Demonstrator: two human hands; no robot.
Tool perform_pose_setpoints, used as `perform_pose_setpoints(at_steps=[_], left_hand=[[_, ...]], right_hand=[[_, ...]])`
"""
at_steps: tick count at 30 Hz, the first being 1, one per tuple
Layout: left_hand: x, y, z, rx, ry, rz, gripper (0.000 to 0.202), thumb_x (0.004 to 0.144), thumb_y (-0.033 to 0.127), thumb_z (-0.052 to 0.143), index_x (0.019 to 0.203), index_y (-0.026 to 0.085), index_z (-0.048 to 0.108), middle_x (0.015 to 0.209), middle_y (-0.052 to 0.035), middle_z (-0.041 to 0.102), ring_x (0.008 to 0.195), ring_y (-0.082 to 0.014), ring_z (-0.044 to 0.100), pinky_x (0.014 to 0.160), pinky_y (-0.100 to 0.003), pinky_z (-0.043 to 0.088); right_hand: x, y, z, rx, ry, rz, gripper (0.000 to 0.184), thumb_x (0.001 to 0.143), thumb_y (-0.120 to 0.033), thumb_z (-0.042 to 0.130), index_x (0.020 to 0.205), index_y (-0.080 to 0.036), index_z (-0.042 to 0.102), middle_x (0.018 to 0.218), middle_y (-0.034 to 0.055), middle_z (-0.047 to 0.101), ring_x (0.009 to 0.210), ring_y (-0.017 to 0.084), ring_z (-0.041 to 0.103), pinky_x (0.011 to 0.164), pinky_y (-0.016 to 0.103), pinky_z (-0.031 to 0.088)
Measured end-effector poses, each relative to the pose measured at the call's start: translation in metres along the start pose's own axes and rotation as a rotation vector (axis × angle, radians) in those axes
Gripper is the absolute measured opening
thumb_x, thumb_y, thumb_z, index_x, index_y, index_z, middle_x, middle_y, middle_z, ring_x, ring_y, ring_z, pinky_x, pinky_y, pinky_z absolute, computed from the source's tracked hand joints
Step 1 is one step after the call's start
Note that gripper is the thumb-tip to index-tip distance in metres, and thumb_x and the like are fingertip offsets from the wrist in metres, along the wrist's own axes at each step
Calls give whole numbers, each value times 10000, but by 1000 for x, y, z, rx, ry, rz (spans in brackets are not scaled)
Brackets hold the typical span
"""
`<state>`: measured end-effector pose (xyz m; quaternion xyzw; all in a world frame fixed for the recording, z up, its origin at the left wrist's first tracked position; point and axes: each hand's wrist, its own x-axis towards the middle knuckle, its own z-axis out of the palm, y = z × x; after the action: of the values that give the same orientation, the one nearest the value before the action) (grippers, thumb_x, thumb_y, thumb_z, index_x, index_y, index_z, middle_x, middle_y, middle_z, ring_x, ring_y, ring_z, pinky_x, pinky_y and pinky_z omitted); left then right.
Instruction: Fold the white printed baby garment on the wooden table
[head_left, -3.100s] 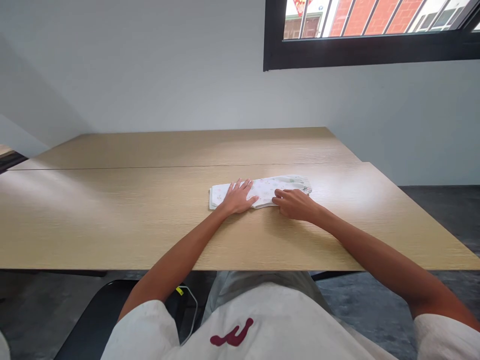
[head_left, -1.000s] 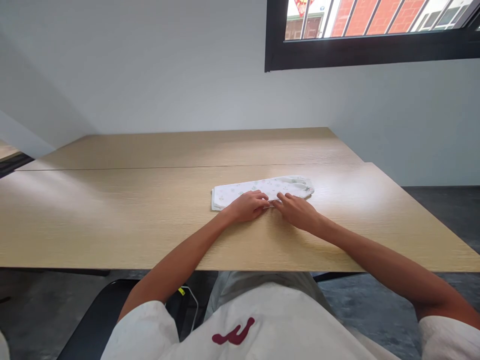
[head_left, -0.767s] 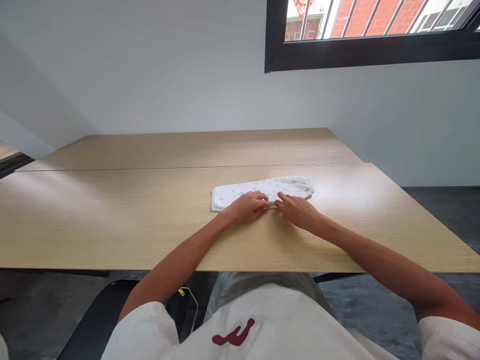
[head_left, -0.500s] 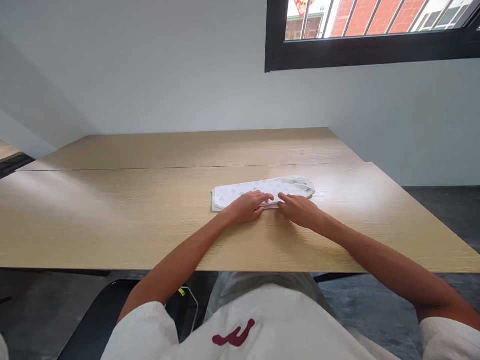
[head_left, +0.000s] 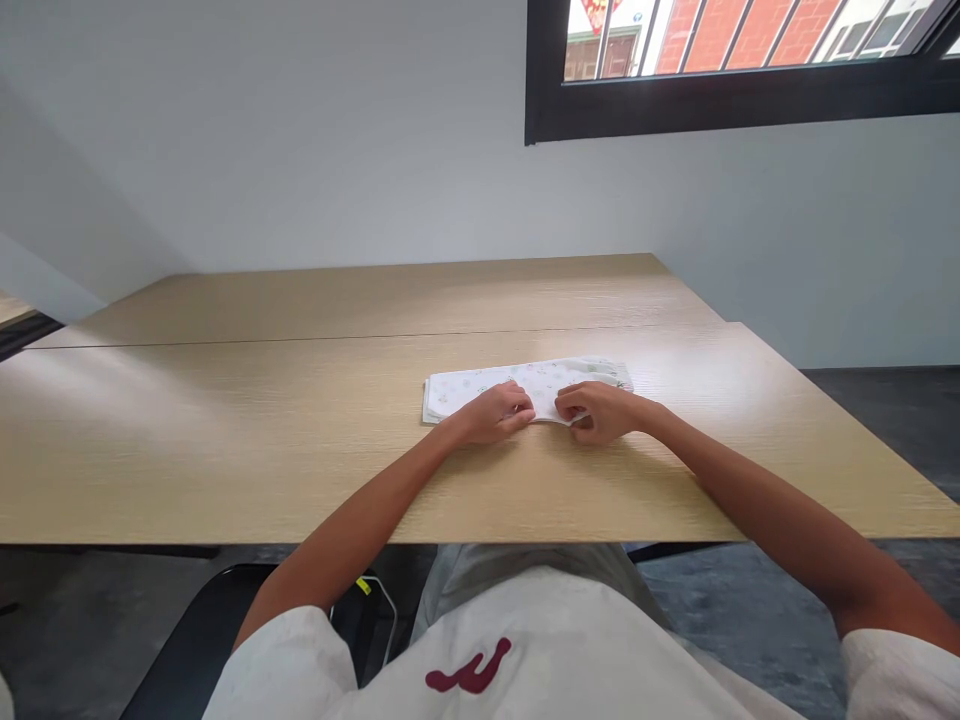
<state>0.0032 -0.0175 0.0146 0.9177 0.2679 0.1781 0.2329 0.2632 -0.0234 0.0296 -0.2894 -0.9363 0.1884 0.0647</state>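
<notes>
A folded white cloth (head_left: 480, 383) with a small scattered print lies lengthwise on the table in several layers. Its right end looks bunched and wrinkled. My left hand (head_left: 496, 412) rests over the near edge, left of the middle, with thumb and fingers closed on the fabric. A short way to the right, my right hand (head_left: 596, 411) has its fingers curled and pinches that same near edge. My fingers cover part of the cloth's near side.
The wide wooden table (head_left: 262, 440) has a seam running across it toward the back. A wall stands behind, with a dark-framed window (head_left: 675, 108) at upper right. A black chair (head_left: 202, 630) sits below the table at left.
My right hand has curled its fingers and closed on the near edge, shifting slightly right. My left fingers have drawn in from their stretched pose. The cloth stays nearly in place.
</notes>
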Motion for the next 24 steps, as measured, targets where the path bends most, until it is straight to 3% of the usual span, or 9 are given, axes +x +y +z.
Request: perform_pose_setpoints(at_steps=[3,6,8,10,12,16,18,21,24], left_hand=[[-1,-7,-2,-30,14,-75,390,1011,345,300,1008,189,656,912,-50,659,907,-190,594,877,-331,477],[-3,-21,-1,79,75,-152,405,991,402,356,1215,174,604,1161,-93,646,1115,-222,575,1006,-365,452],[-6,-30,0,220,53,-217,513,969,480,408,1368,178,520,1428,-124,513,1348,-282,430,1157,-453,321],[-8,-35,2,334,-40,-285,643,965,569,387,1503,218,375,1603,-103,301,1487,-326,223,1218,-542,163],[-9,-35,4,389,-131,-323,703,974,629,304,1567,256,243,1659,-66,147,1528,-329,90,1222,-581,88],[-8,-28,6,431,-200,-316,767,967,690,207,1592,250,147,1667,-59,64,1539,-316,24,1225,-580,64],[-7,-22,8,437,-209,-293,802,954,720,193,1594,240,137,1665,-73,59,1539,-316,20,1225,-578,62],[-4,-14,11,433,-206,-235,832,948,733,199,1596,218,112,1662,-97,66,1540,-305,24,1230,-557,61],[-2,-11,14,423,-200,-217,851,951,729,200,1591,172,136,1657,-117,88,1541,-289,30,1239,-524,52]], right_hand=[[1,5,-2,131,8,-25,121,632,-145,531,742,-192,514,737,-15,541,635,113,415,609,245,326],[2,9,-1,205,28,-19,81,671,-146,518,730,-183,559,701,-9,555,617,115,434,595,245,347],[4,11,0,206,78,11,66,722,-167,524,728,-176,590,688,-2,578,596,113,449,581,248,354],[6,11,3,199,158,55,91,779,-206,534,738,-170,607,663,0,583,573,112,461,569,250,359],[8,11,5,180,228,88,127,820,-245,542,751,-167,615,639,0,581,563,114,474,560,252,363],[16,8,9,123,289,109,147,849,-268,557,772,-174,641,643,3,598,556,122,498,561,263,391],[22,5,14,97,373,99,154,869,-281,557,829,-178,665,736,34,646,623,146,561,618,288,453],[29,3,26,4,461,34,253,912,-318,535,1078,-188,674,1107,124,677,1003,243,637,881,397,511],[31,5,37,-97,338,22,527,960,-410,485,1441,-198,465,1475,155,484,1359,317,452,1105,525,378]])
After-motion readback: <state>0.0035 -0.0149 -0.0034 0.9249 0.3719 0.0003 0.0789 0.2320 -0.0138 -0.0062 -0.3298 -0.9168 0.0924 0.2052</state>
